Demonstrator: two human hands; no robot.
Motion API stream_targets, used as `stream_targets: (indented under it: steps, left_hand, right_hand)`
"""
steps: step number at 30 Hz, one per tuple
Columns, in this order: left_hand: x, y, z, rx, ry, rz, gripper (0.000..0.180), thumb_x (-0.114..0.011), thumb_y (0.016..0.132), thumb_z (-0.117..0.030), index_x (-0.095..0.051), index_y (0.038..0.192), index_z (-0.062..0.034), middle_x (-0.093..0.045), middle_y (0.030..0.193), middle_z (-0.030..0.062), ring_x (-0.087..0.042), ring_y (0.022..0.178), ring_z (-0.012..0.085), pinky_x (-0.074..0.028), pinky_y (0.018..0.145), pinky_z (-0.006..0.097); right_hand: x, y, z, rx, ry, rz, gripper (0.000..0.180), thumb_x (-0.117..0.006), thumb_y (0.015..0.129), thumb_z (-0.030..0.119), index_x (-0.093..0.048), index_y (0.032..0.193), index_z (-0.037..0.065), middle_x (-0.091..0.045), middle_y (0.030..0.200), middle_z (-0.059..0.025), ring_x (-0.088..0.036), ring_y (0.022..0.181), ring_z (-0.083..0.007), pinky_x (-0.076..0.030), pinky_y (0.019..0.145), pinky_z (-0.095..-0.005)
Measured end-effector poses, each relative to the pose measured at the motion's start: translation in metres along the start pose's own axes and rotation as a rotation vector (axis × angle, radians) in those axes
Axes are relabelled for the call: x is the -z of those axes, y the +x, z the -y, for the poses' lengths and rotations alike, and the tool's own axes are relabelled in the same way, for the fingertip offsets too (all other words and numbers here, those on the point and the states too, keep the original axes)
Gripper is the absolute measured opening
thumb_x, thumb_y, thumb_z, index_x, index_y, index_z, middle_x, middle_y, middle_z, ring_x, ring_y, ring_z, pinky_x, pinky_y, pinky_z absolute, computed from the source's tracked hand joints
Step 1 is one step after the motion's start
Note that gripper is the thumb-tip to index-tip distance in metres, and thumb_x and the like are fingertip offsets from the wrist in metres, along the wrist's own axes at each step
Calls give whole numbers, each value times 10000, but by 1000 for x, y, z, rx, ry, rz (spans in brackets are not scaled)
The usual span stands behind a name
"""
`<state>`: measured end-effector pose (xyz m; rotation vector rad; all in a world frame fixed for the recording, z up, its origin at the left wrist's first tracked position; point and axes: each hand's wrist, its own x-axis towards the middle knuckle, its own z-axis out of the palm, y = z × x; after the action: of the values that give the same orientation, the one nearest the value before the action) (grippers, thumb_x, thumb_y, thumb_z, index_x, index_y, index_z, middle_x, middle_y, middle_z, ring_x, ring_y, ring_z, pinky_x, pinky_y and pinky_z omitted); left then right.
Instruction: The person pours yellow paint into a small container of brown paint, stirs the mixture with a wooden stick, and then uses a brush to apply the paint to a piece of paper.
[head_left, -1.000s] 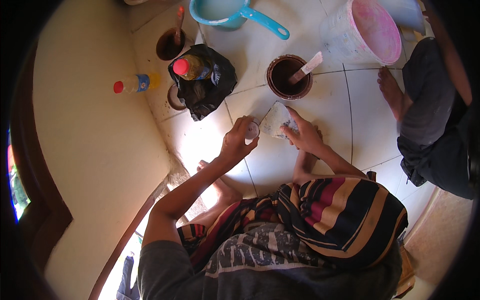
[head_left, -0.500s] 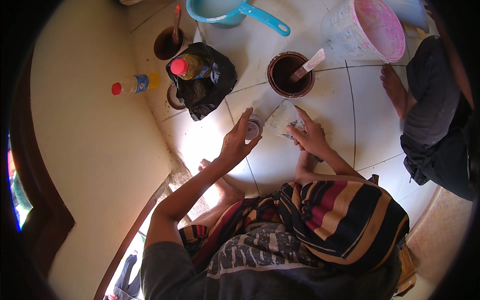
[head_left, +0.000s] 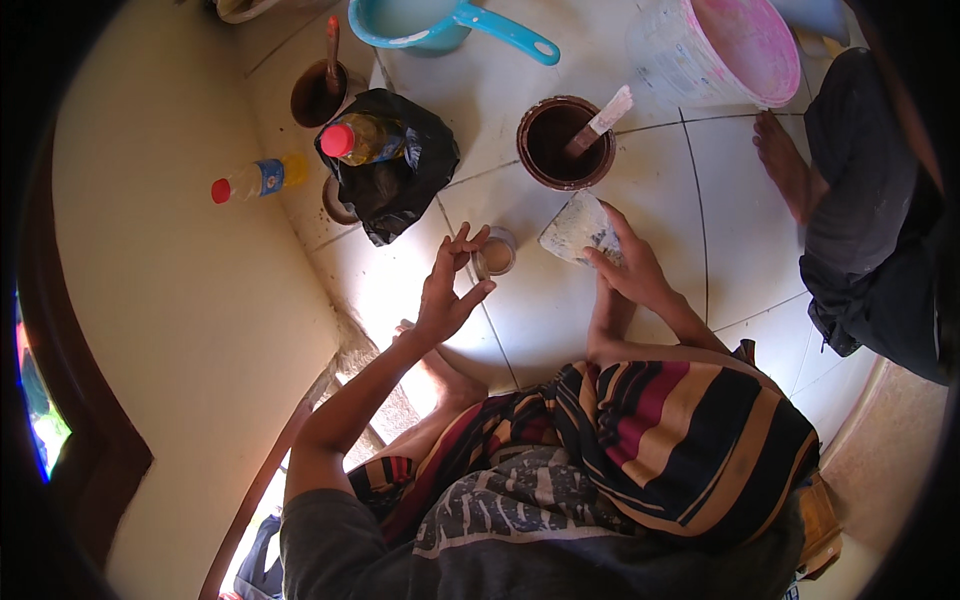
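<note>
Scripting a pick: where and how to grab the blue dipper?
Likely best: grip the dipper mid-handle, coming from the person's side, fingers wrapping across it. The handle is long and narrow, juts right and slightly toward the person, and ends apart from the bucket. The bowl is wide and partly out of frame.

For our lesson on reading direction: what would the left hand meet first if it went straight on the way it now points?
Most likely the small round container, just ahead of the left hand. Depth is unclear: the fingers may already touch it, or might pass above it.
</note>
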<state>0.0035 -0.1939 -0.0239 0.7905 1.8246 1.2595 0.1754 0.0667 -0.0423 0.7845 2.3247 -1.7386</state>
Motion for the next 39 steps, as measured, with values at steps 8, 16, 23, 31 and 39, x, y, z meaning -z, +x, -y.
stream_targets:
  steps: [8,16,23,31,39]
  left_hand:
    - [20,2,5,319,-552,-185,619,-229,1040,-579,-450,1288,-57,-543,1402,185,-413,1356,240,-282,1134,393]
    - [66,-28,30,437,-1140,49,709,-267,1016,-619,-509,1314,-23,-650,1165,127,-640,975,194,-518,836,318]
    - [53,-62,41,409,-1280,-96,713,-440,968,-608,-404,1411,-50,-635,1167,154,-672,1021,235,-548,916,356]
    - [61,-62,56,348,-1265,-209,728,-450,968,-585,-356,1458,-54,-628,1214,167,-674,1030,219,-548,935,336]
    - [71,-52,71,409,-1167,-252,767,-292,982,-656,-383,1428,-39,-611,1260,175,-639,1067,217,-504,975,352]
  right_hand:
    - [11,6,-2,-79,-179,104,906,-806,759,212,-303,1494,49,-579,1284,-258,-599,1168,-388,-480,970,-415]
    - [16,37,-9,152,-456,191,924,-834,711,191,-349,1484,51,-527,1327,-273,-550,1192,-421,-459,990,-460]
    - [9,61,-15,362,-605,166,856,-823,735,204,-391,1451,18,-457,1389,-239,-455,1261,-437,-418,1034,-472]
    - [-5,28,-2,521,-693,-61,665,-802,752,294,-558,1332,77,-506,1316,-148,-497,1147,-348,-386,985,-459]
    - [-36,-12,-15,708,-646,162,474,-716,816,385,-634,1213,138,-563,1233,-44,-514,994,-255,-367,877,-437]
